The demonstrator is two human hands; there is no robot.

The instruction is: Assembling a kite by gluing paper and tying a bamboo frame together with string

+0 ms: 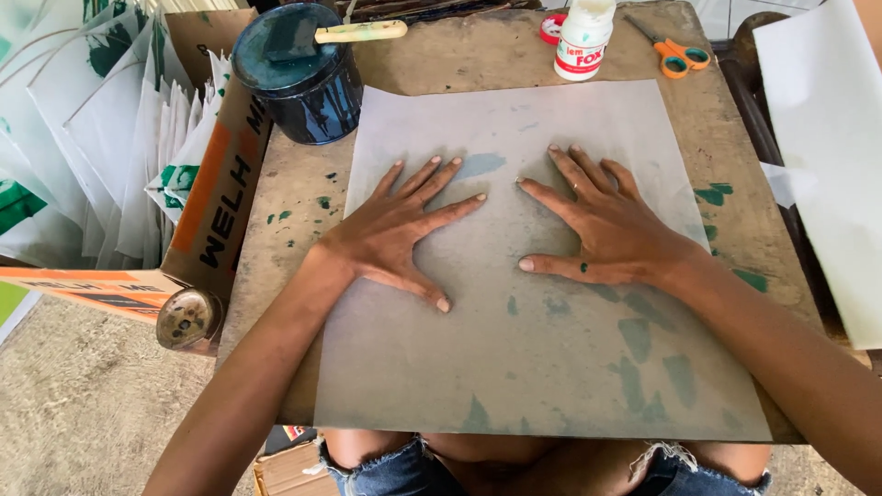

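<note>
A large sheet of thin white paper (542, 358) lies flat on a worn wooden board (294, 184), with faint green shapes showing through it. My left hand (404, 230) presses flat on the sheet left of centre, fingers spread. My right hand (602, 225) presses flat right of centre, fingers spread, with a green paint dot on the thumb. Neither hand holds anything.
A dark blue paint tin (299, 78) with a brush (363, 32) resting on it stands at the board's back left. A white glue bottle (583, 37) and orange-handled scissors (675, 55) lie at the back right. A cardboard box (225, 193) of printed white sheets (110, 138) sits to the left. More white paper (827, 156) lies right.
</note>
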